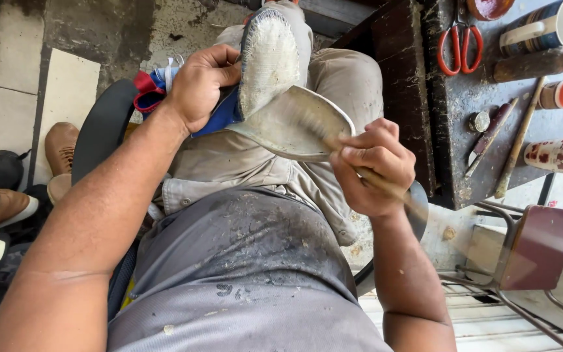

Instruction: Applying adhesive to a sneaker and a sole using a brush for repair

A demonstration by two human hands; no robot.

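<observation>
My left hand (198, 83) grips a blue and red shoe (226, 111) turned sole-side up on my lap. Its pale, worn bottom (267, 58) faces me, and a grey outsole (294, 127) is peeled away and folded toward me. My right hand (371, 166) is closed around a thin wooden-handled brush (333, 140). The brush tip lies blurred against the inner face of the peeled outsole.
A dark, stained workbench (438, 130) on the right holds orange-handled scissors (460, 45), mugs (545, 27), a small jar (560, 94), a knife and wooden sticks. Several shoes (8, 195) lie on the tiled floor at left. A maroon stool (535, 248) stands lower right.
</observation>
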